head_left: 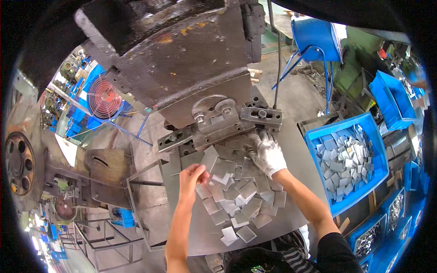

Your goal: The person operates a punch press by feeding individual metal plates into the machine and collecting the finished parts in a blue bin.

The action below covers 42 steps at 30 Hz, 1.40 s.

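Note:
My bare left hand (193,176) is closed, thumb against fingers, on the edge of a small grey metal plate (210,158) that tilts up in front of the press. A white work glove, soiled at the fingers, covers my right hand (267,154). Its fingers reach out and spread over plates close under the right clamp block (261,115); the fingertips are dark and partly hard to make out. Between and below both hands lies a loose pile of flat rectangular metal plates (251,207) on the grey table (291,200). The press ram (191,68) stands just beyond them.
A blue bin (383,175) full of metal pieces stands to the right of the table. Farther back are a blue chair (316,41) and another blue bin (391,102). At left are a red-grilled fan (104,96), a metal frame (136,204) and a machine wheel (19,157).

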Each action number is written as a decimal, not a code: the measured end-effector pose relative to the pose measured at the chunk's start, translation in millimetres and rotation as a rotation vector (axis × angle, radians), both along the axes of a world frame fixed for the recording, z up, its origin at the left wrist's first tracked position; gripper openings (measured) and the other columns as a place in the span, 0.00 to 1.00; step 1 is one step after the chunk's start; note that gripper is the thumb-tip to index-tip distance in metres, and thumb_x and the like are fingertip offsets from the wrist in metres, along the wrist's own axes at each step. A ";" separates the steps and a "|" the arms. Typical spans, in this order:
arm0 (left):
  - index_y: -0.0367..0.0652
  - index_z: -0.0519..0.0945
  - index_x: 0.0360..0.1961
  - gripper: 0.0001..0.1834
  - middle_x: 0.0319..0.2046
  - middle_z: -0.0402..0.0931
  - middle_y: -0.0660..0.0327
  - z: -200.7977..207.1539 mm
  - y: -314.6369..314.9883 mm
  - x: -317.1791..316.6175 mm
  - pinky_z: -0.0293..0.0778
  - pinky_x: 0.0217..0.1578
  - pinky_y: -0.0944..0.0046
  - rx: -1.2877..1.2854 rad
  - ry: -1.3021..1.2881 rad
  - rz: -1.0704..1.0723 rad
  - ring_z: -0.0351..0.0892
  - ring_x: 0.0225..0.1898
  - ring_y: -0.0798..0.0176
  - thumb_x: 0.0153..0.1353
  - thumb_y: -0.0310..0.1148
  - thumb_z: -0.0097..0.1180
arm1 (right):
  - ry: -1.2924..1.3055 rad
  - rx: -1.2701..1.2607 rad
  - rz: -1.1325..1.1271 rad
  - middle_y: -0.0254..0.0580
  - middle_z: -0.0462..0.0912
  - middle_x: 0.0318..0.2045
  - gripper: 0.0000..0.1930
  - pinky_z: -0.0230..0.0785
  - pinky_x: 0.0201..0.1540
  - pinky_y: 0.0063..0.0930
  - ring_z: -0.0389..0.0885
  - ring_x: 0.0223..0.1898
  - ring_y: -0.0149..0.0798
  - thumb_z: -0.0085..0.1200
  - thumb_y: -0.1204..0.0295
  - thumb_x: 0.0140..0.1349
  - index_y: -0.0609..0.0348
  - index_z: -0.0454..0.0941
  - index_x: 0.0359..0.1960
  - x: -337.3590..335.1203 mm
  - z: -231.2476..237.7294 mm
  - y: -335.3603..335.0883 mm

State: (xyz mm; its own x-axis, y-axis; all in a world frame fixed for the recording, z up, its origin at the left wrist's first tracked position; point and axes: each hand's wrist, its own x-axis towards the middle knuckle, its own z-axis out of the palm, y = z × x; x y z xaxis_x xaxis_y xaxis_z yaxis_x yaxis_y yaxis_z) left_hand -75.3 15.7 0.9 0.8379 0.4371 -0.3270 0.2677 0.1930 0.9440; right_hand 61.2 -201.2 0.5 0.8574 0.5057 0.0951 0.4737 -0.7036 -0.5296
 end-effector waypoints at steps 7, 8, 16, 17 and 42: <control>0.37 0.76 0.31 0.09 0.28 0.80 0.54 3.0 -20.0 80.6 0.72 0.24 0.75 -0.193 -0.176 0.230 0.77 0.23 0.68 0.56 0.34 0.56 | -0.012 0.010 0.368 0.62 0.64 0.55 0.24 0.60 0.56 0.47 0.62 0.57 0.61 0.50 0.58 0.56 0.56 0.67 0.51 -42.1 -2.3 25.6; 0.36 0.76 0.30 0.10 0.28 0.80 0.53 2.5 -20.9 89.9 0.74 0.24 0.74 -0.173 -0.174 0.218 0.79 0.23 0.66 0.56 0.33 0.55 | -0.018 0.015 0.374 0.62 0.64 0.55 0.24 0.60 0.56 0.47 0.62 0.57 0.61 0.50 0.58 0.56 0.56 0.67 0.51 -44.2 1.2 23.7; 0.34 0.76 0.29 0.10 0.29 0.80 0.50 -1.9 -24.1 130.2 0.78 0.25 0.72 -0.311 -0.099 0.270 0.82 0.27 0.61 0.54 0.32 0.56 | 0.177 0.407 0.278 0.48 0.70 0.51 0.18 0.65 0.51 0.40 0.71 0.50 0.51 0.57 0.68 0.52 0.54 0.73 0.45 -43.8 30.5 -19.2; 0.34 0.76 0.29 0.10 0.29 0.80 0.50 -2.2 -26.0 130.5 0.78 0.25 0.72 -0.309 -0.098 0.269 0.82 0.27 0.61 0.54 0.32 0.56 | 0.242 0.473 0.242 0.47 0.72 0.50 0.17 0.67 0.49 0.39 0.72 0.48 0.51 0.57 0.69 0.51 0.53 0.73 0.45 -42.8 33.1 -22.5; 0.42 0.77 0.41 0.12 0.16 0.74 0.63 44.8 -85.4 24.3 0.66 0.16 0.75 0.357 -0.041 -0.251 0.70 0.15 0.76 0.61 0.37 0.53 | 0.864 0.962 0.040 0.45 0.76 0.44 0.15 0.74 0.39 0.35 0.78 0.40 0.37 0.48 0.62 0.63 0.55 0.71 0.47 -48.7 -59.1 -33.4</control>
